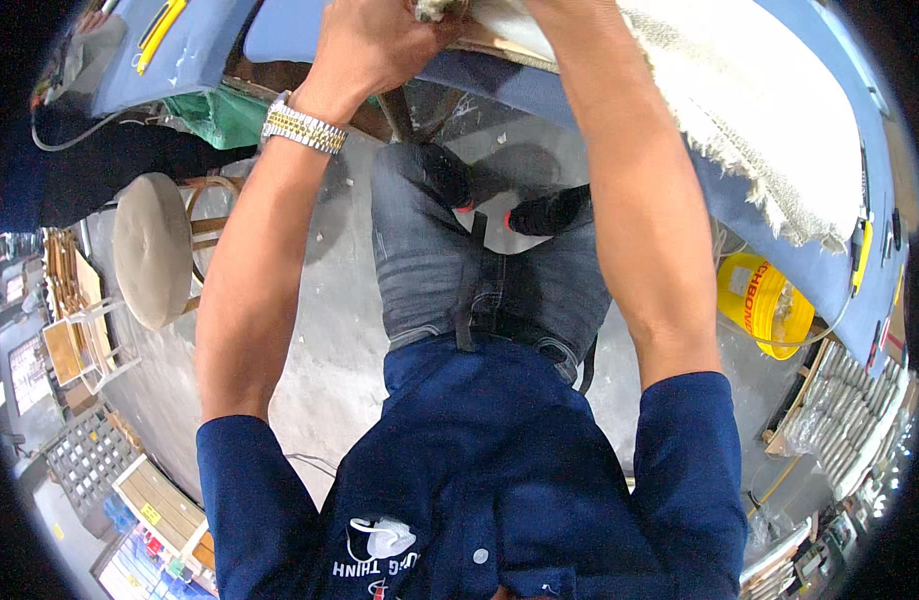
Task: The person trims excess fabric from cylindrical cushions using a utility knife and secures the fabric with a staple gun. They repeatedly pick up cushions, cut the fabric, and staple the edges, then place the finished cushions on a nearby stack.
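At the top edge of the head view, my left hand (382,45) has its fingers curled round a bunched bit of cream fabric (436,9). My right hand (572,7) is close by on the right, and its fingers fall outside the picture. Between the hands runs a pale wooden edge (510,46), partly hidden. A large piece of white cloth (770,90) with a coarse, frayed woven border stretches to the right from beneath my right forearm. It lies over a blue-covered work table (750,222).
A yellow bucket (745,295) stands below the table at right. A yellow-handled tool (862,255) is at the table's right side, and yellow tools (160,35) lie far left. A round padded stool (152,250) stands at left, near a green cloth (220,115).
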Motion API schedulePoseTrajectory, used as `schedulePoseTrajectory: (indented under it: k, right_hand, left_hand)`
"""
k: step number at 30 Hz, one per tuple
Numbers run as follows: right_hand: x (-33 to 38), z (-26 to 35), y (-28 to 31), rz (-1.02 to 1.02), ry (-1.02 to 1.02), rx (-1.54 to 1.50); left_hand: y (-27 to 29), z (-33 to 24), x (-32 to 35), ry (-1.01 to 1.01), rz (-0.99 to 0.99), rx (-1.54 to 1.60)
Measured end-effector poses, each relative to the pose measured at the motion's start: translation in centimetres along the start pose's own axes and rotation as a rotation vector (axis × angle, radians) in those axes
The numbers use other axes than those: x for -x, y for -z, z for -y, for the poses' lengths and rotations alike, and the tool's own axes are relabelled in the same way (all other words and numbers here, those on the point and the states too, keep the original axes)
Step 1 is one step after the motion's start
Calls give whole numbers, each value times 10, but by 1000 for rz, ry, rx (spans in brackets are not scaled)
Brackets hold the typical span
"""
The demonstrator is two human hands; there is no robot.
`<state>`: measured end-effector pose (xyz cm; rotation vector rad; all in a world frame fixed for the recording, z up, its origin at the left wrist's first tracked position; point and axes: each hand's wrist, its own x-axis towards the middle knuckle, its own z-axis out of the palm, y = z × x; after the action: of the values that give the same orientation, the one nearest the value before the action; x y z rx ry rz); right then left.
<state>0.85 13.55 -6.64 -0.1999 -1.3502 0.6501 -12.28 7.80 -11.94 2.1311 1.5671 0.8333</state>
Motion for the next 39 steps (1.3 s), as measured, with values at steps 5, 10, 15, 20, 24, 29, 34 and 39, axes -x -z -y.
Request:
schedulePoseTrajectory:
  k: [5,10,15,20,24,29,34,39]
  right_hand:
    - [4,-2,2,-14,-214,-29]
    - [-9,66,74,-27,-149,-202]
    - [-12,205,210,-262,-37,423]
    - [-1,245,421,-195,-737,1645]
    - [33,257,619,95,-844,2064]
    - [35,258,744,309,-1032,2156]
    - [-6,147,676,256,-789,1882]
    - [-66,183,409,126,-735,1356]
  left_hand:
    - [-3,21,-11,-19,65,-290]
    - [-17,33,-15,-167,-52,-150]
    - [-39,28,24,-414,-298,-267]
    - [-50,-13,103,-538,-112,-137]
    - [-23,13,82,-158,-424,171]
    - [1,25,-5,444,-58,584]
    - [-1,-6,-41,568,-18,645]
    - [45,-80,-92,778,87,916]
